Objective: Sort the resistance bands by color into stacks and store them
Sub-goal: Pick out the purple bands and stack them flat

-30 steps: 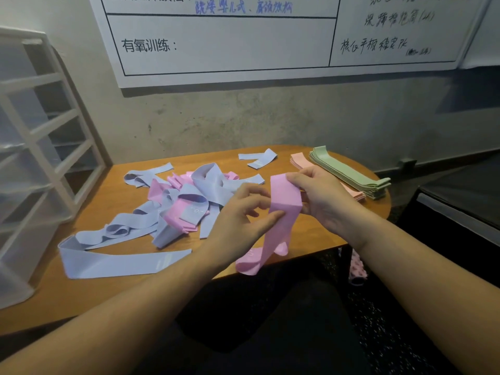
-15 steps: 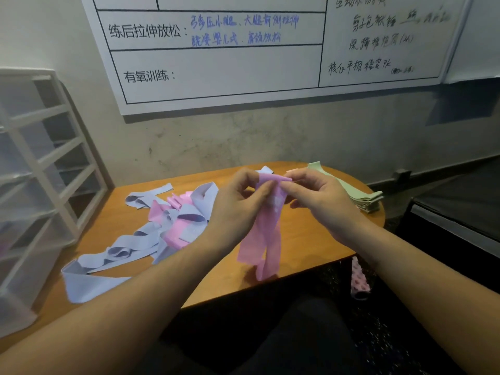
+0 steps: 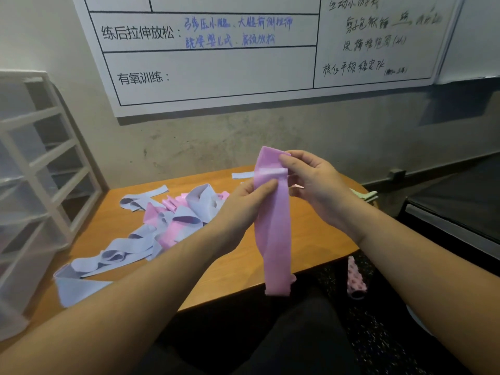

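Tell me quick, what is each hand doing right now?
Left hand: closed, pinching the pink band partway down.
Right hand: closed, pinching the same band near its top.

Both hands are up over the wooden table (image 3: 311, 247), holding a pink band (image 3: 274, 226) that hangs straight down past the table's front edge. The left hand (image 3: 243, 209) pinches it partway down, the right hand (image 3: 311, 182) pinches near the top fold. On the table to the left sits a tangled pile of lavender and pink bands (image 3: 151, 226). A bit of the green stack (image 3: 364, 194) peeks out behind the right wrist. There's a white drawer rack (image 3: 40, 163) at far left and a whiteboard (image 3: 243, 50) on the wall.
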